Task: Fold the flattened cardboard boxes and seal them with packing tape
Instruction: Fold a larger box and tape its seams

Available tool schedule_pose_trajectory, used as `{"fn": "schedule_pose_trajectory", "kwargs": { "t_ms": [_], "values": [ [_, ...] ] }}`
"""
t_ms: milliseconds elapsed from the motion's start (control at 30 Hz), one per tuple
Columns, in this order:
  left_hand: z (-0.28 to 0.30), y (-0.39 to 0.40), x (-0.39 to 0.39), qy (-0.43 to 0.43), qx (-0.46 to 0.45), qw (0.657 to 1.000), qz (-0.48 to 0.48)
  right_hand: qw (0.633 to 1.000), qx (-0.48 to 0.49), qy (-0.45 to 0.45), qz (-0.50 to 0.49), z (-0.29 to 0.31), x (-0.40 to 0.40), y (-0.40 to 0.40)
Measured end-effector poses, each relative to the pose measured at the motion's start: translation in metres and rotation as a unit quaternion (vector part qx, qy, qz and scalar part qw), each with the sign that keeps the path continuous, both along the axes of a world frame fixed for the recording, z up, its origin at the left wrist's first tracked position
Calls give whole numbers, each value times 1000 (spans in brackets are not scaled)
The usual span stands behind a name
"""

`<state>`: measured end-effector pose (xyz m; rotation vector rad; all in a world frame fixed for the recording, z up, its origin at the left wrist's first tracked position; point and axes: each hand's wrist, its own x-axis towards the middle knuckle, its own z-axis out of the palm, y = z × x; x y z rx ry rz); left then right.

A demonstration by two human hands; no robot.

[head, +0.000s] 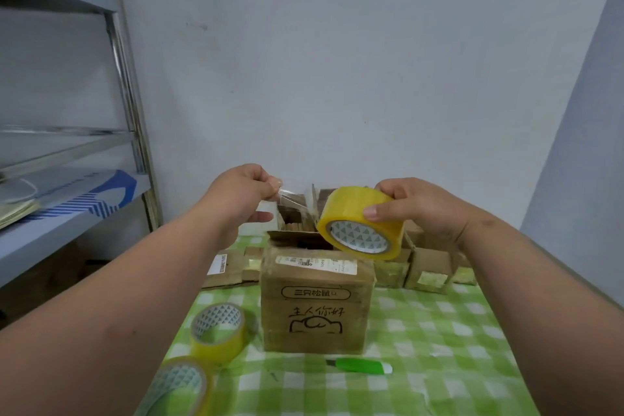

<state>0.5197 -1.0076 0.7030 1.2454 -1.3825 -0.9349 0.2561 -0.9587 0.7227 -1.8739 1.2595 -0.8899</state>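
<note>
two spare tape rolls [216, 331] and a green knife [363, 365] are seen nearest, before the upright box [315, 304] on the checked table [439, 331]. above its open top, a tape roll [361, 223] is gripped by the right hand [415, 206] while the tape end [287, 196] is pinched by the left hand [243, 192]. taping is judged underway; next, flaps must be closed and the strip laid down.

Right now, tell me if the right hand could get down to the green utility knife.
Probably not at once: the right hand is gripping the tape roll above the cardboard box. The green utility knife lies uncovered on the checked tablecloth in front of the box, so the path looks free once the roll is put down.
</note>
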Motion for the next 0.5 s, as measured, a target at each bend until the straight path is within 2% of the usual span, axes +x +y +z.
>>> {"fn": "schedule_pose_trajectory", "kwargs": {
  "t_ms": [233,433,500],
  "values": [
    [-10,-25,2,34,30,999,12,1000,-13,8,-28,-6,-26,-30],
    [-29,-28,18,91,68,993,31,998,23,-43,-36,-19,-55,-44],
    [-31,-29,19,90,69,993,21,995,51,-85,-30,-23,-66,-47]
  ]
}}
